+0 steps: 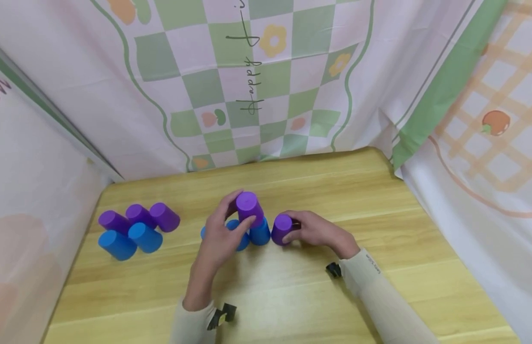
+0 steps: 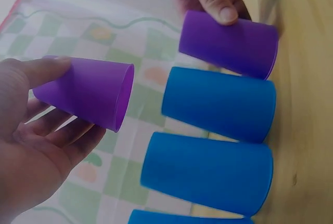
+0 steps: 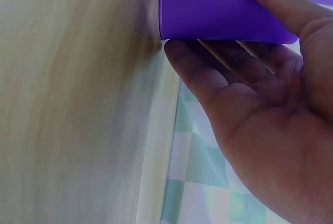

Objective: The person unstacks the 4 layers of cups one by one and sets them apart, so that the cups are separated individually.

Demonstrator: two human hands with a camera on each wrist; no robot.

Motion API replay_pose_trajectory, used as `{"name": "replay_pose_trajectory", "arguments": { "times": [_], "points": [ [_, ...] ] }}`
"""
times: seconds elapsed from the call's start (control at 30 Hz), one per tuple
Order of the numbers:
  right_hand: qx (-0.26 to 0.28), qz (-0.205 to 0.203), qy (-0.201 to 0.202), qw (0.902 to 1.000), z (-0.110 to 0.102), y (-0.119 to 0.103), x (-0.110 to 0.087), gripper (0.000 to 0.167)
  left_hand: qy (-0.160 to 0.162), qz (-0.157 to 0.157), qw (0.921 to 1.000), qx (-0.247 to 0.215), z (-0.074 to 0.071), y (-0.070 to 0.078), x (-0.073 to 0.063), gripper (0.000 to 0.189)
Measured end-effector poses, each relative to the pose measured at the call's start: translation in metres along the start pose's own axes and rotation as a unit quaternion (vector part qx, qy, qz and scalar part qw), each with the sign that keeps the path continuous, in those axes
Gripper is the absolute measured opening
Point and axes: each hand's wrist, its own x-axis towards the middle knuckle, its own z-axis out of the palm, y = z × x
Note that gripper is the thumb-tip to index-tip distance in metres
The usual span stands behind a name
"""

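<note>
Gripping a raised purple cup point(image 1: 250, 206) mouth-down, the thumb and fingers of the left hand point(image 1: 219, 239) hold it above the row of three blue cups point(image 2: 208, 167). The right hand point(image 1: 315, 229) grasps a second purple cup point(image 1: 281, 230), inverted just beside the row's right end. Well left of the row, three other purple cups point(image 1: 164, 217) and two other blue cups point(image 1: 145, 238) stand on the wooden table point(image 1: 292, 296).
</note>
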Motion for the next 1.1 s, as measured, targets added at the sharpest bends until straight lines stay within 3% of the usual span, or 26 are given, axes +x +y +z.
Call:
{"name": "replay_pose_trajectory", "arguments": {
  "times": [0.27,0.57,0.7,0.93,1.1],
  "points": [
    [0.002,0.007,-0.001,1.0,0.0,0.0,0.001,0.048,0.033,-0.005,0.9993,0.016,-0.025,0.0,-0.008,0.064],
    [0.002,0.022,0.001,0.9998,0.0,-0.001,0.001,0.049,0.108,-0.031,0.9935,0.017,-0.057,-0.002,-0.017,0.066],
    [0.002,0.024,0.003,0.9997,0.001,-0.001,0.001,0.049,0.126,-0.04,0.9911,0.015,-0.064,-0.004,-0.019,0.065],
    [0.007,0.025,0.002,0.9997,0.001,0.001,0.002,0.049,0.14,-0.024,0.9898,0.013,-0.072,-0.009,-0.023,0.065],
    [0.007,0.024,0.004,0.9997,0.001,0.002,0.002,0.048,0.153,-0.052,0.9861,0.039,-0.078,-0.011,-0.026,0.064]
  ]
}}
